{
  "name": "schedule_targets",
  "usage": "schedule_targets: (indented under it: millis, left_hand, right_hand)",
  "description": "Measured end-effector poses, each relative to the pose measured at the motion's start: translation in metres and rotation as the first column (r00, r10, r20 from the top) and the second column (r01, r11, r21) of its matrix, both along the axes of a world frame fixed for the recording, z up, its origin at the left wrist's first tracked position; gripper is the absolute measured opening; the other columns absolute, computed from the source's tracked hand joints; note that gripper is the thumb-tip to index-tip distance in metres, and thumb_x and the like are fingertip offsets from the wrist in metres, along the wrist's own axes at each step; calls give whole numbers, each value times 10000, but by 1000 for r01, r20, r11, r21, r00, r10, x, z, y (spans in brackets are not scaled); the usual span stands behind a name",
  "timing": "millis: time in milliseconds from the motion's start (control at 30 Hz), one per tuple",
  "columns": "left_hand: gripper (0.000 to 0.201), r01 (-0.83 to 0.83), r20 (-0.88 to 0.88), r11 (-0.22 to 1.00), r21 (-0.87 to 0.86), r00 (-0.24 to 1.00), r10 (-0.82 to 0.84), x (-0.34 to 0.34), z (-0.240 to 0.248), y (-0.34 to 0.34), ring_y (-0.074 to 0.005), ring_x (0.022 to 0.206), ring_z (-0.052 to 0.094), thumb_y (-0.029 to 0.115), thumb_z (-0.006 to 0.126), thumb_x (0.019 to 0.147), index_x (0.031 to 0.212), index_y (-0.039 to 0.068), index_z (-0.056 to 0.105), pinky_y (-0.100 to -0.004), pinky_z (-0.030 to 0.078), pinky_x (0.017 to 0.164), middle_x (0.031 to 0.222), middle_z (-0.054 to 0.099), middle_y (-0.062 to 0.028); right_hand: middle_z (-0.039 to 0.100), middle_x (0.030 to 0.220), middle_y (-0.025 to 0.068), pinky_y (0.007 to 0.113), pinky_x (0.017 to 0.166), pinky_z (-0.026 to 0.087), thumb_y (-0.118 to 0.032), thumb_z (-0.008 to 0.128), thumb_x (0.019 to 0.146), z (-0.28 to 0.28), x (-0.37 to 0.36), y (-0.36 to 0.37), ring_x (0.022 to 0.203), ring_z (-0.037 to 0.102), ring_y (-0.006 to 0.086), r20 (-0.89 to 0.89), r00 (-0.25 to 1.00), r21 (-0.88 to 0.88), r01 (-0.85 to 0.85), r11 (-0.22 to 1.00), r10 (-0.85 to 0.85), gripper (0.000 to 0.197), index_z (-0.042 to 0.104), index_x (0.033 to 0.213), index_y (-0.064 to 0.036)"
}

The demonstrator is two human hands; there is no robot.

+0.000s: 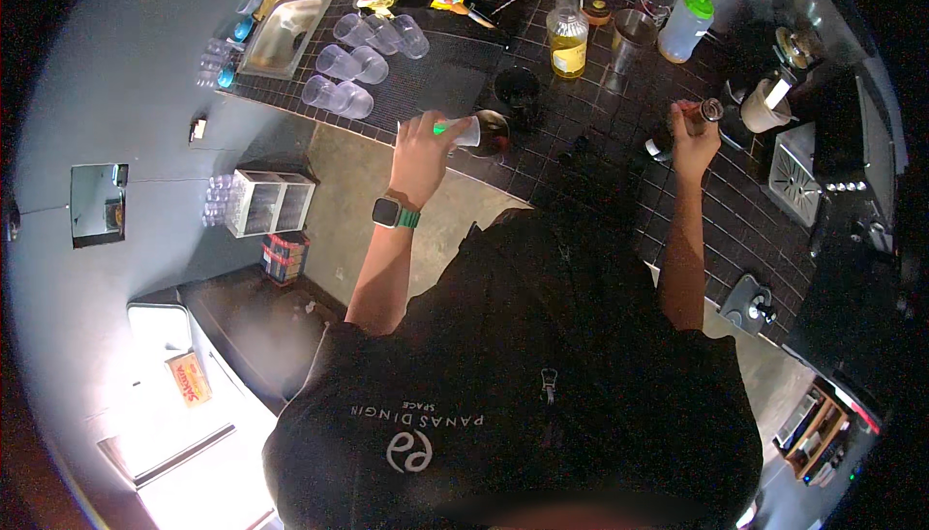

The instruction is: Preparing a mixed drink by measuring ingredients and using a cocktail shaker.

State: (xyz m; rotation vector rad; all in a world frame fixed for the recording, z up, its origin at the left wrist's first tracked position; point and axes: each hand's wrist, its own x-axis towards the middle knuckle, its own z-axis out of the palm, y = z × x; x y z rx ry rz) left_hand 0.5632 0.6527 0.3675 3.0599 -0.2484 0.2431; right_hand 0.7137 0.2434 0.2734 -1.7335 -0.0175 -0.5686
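My left hand [420,155] wraps round a see-through container [467,132] with a green patch near the fingers. A dark, rounded, glassy shape [493,133] sits right at its end; I cannot tell whether the two are one thing. Over the counter's right side, my right hand [695,148] grips a small glass [711,110] with a round rim and something dark inside. Just left of that hand, a small white-ended object [657,151] lies on the tiles. A dark round cup [517,88] stands beyond my left hand.
Clear plastic cups [353,63] lie on a black mat [448,70] beside a sink [287,31]. A bottle of yellow liquid [569,41], a metal cup [632,36] and a green-capped squeeze bottle [687,27] line the back. A drip tray [796,174] and tamper [760,309] are at right.
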Motion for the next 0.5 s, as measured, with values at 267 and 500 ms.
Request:
schedule_targets:
  millis: [267,500]
  left_hand:
    - [482,79,103,994,76,991,-86,8,0,-6,-284,1074,581,93,684,813,1248,302,696,-432,454,967,1173,600,-79]
    - [480,131,117,989,71,983,-139,14,-3,-6,-293,1108,571,67,619,809,1217,300,714,-435,451,984,1168,602,-86]
  right_hand:
    - [743,924,52,273,802,551,-75,802,855,-9,3,-4,833,687,101,22,1000,-37,11,999,-10,211,684,1015,-6]
    - [738,953,60,280,802,554,-68,801,856,-15,3,-6,842,690,121,43,999,62,-27,998,25,231,681,1040,4]
